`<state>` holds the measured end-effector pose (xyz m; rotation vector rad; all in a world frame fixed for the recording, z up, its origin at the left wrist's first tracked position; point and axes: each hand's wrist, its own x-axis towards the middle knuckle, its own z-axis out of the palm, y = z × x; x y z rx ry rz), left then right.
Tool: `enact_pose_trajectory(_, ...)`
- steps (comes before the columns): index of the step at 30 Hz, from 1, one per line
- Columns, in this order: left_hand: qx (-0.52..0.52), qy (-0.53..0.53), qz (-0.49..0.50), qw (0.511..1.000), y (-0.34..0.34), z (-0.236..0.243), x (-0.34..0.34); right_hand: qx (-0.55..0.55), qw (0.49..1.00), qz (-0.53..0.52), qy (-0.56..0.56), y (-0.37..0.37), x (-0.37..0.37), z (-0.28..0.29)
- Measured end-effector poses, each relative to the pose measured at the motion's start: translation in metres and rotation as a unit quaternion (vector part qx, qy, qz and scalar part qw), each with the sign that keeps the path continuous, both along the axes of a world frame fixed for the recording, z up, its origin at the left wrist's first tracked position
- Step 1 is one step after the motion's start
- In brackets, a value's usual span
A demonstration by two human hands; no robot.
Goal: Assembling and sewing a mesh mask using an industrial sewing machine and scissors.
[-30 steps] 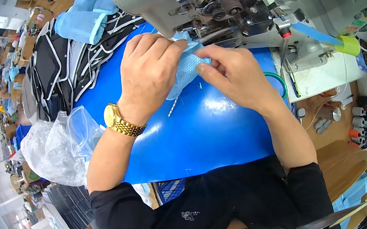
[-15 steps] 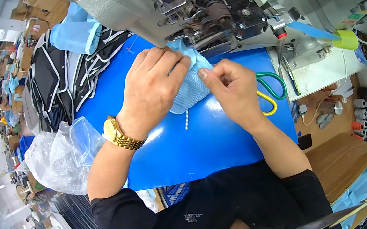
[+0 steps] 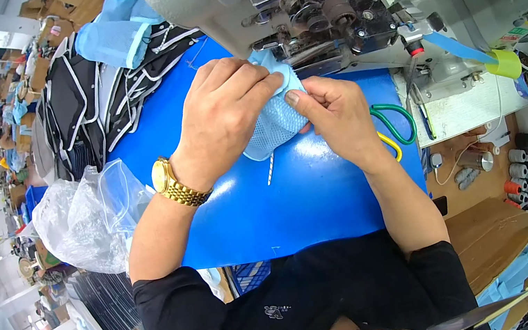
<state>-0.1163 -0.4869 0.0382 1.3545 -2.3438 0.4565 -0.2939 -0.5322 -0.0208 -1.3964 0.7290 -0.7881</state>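
Note:
Between my hands is a piece of light blue mesh fabric, its upper edge close beside the needle area of a sewing machine. My left hand, below a gold watch, grips the fabric's upper left part; its fingertips are partly hidden. With thumb and bent fingers, my right hand pinches the right edge. A thin striped strip sticks out under the fabric onto the blue tabletop. Scissors with green and yellow handles lie just right of my right hand.
Black pieces with white piping are heaped at the left, light blue mesh pieces on top. Below them sits a clear plastic bag. Blue tape runs to the machine from the right. Thread spools and a cardboard box are at the right.
The fabric's upper edge has come slightly away from the machine's needle area, and more of it shows between my hands. Both hands keep their grip. The whole view has shifted a little.

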Motion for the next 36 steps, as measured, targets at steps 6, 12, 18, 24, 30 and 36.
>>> enact_pose_trajectory(6,-0.007,-0.003,0.054,0.999,0.001,-0.004,-0.011,-0.044,0.998,-0.009,0.043,-0.010,0.001,0.002)
enact_pose_trajectory(12,-0.034,0.041,0.014,0.998,0.002,-0.003,-0.002,-0.100,0.992,-0.077,0.021,0.002,-0.008,0.012)
enact_pose_trajectory(18,-0.016,0.047,-0.005,0.999,-0.001,0.000,0.002,-0.281,0.948,0.099,0.109,-0.013,-0.015,0.025)
enact_pose_trajectory(24,0.022,0.011,-0.014,1.000,0.006,0.002,-0.009,-0.284,0.955,-0.011,0.081,0.023,-0.018,0.003)
enact_pose_trajectory(30,0.044,0.036,0.009,0.998,0.006,0.004,-0.013,-0.136,0.980,-0.133,0.066,0.016,0.004,-0.010)
enact_pose_trajectory(36,0.041,0.037,0.014,0.998,0.007,-0.003,-0.002,0.043,0.997,-0.045,0.039,0.007,-0.001,0.001)
